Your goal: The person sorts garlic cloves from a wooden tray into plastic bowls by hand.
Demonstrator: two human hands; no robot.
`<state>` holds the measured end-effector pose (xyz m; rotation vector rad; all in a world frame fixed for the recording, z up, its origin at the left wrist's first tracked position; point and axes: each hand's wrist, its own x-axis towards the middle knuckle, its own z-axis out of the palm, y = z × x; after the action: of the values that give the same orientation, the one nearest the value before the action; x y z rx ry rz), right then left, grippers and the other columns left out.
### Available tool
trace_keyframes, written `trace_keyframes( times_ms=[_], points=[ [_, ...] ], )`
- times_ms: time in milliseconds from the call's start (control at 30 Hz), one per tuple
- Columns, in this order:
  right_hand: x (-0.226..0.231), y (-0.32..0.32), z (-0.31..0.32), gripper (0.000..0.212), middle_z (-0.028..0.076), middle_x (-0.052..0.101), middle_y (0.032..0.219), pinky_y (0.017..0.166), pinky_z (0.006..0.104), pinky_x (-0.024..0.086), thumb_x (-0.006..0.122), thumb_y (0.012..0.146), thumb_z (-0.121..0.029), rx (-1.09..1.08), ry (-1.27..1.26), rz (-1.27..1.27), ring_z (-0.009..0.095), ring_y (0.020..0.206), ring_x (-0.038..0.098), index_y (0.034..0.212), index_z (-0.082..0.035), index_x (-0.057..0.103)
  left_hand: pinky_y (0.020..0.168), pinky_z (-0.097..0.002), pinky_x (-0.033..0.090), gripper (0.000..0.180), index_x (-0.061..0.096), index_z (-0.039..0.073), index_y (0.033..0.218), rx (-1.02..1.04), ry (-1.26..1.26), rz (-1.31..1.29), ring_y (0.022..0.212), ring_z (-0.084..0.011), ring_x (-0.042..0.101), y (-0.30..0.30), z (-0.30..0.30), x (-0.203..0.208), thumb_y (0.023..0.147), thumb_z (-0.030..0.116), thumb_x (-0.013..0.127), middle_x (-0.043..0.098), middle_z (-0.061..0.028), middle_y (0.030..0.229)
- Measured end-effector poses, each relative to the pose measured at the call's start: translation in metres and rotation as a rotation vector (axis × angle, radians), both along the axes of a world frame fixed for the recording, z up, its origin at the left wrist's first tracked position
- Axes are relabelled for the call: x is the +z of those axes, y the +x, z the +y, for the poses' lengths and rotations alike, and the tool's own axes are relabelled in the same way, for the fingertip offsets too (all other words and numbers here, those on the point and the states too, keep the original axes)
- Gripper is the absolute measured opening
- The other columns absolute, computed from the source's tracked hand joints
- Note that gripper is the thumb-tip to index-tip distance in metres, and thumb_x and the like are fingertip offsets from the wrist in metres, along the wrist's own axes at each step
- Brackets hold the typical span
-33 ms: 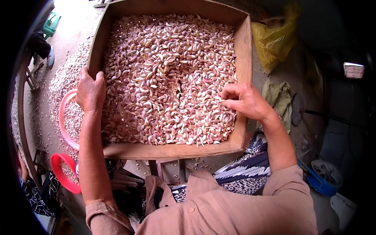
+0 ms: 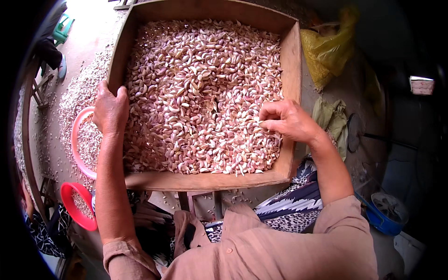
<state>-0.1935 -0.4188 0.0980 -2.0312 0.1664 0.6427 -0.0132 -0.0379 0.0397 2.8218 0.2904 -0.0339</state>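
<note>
A square wooden tray [image 2: 210,181] lies in front of me, spread with a thick layer of purple-white garlic cloves [image 2: 182,135]. My left hand [image 2: 111,111] is closed around the tray's left wall, thumb on the inner side. Over the right part of the cloves, my right hand [image 2: 290,120] is pinched, thumb against forefinger. Whatever lies between those fingertips is too small to make out among the garlic. Near the middle of the layer is a slight hollow with loose skins and darker bits.
Loose cloves [image 2: 84,86] cover the floor at left, beside a pink-rimmed basin [image 2: 75,140] and a red basin [image 2: 70,190]. A yellow sack [image 2: 322,51] stands at right; a blue container [image 2: 385,224] sits lower right. Another person's foot [image 2: 62,67] and a green stool [image 2: 63,30] are far left.
My right hand has shifted slightly left over the cloves, still pinched. The tray and my left hand on its wall appear a little further right and lower.
</note>
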Motion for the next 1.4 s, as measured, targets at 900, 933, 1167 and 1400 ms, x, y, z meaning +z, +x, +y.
trace_keyframes(
  times_ms=[900,933,1167,1400],
  points=[
    [-0.047,0.097,-0.006,0.029,0.008,0.073,0.116,0.093,0.0338,0.059,0.066,0.099,-0.005,-0.536,0.4,-0.443,0.017,0.109,0.069,0.127,-0.007,0.067,0.092,-0.0546,0.053,0.044,0.055,0.005,0.131,0.005,-0.063,-0.007,0.106,-0.0434,0.068,0.0,0.006,-0.002,0.093,0.027,0.059,0.07,-0.0222,0.116],
    [-0.065,0.091,-0.002,0.031,0.007,0.072,0.123,0.102,0.0353,0.054,0.067,0.098,-0.003,-0.467,0.351,-0.445,0.018,0.115,0.067,0.129,-0.006,0.067,0.092,-0.0556,0.052,0.043,0.054,0.006,0.132,-0.004,-0.078,-0.022,0.103,-0.0445,0.07,0.0,0.005,-0.004,0.094,0.028,0.057,0.072,-0.0226,0.114],
    [-0.055,0.139,0.059,0.029,0.011,0.069,0.127,0.106,0.0404,0.049,0.066,0.098,-0.026,0.004,-0.298,-0.808,0.027,0.121,0.063,0.12,-0.007,0.07,0.094,-0.0553,0.051,0.042,0.055,0.004,0.132,0.01,-0.161,0.015,0.106,-0.0439,0.068,-0.002,0.005,0.009,0.095,0.023,0.052,0.07,-0.0224,0.118],
    [-0.079,0.235,0.116,0.025,0.01,0.073,0.123,0.107,0.0437,0.048,0.067,0.095,-0.027,0.096,-0.328,-0.832,0.029,0.12,0.061,0.114,-0.013,0.076,0.085,-0.0582,0.054,0.036,0.055,0.003,0.127,-0.021,-0.136,-0.054,0.096,-0.0447,0.07,-0.003,0.007,0.005,0.094,0.02,0.054,0.067,-0.0219,0.115]
  ],
)
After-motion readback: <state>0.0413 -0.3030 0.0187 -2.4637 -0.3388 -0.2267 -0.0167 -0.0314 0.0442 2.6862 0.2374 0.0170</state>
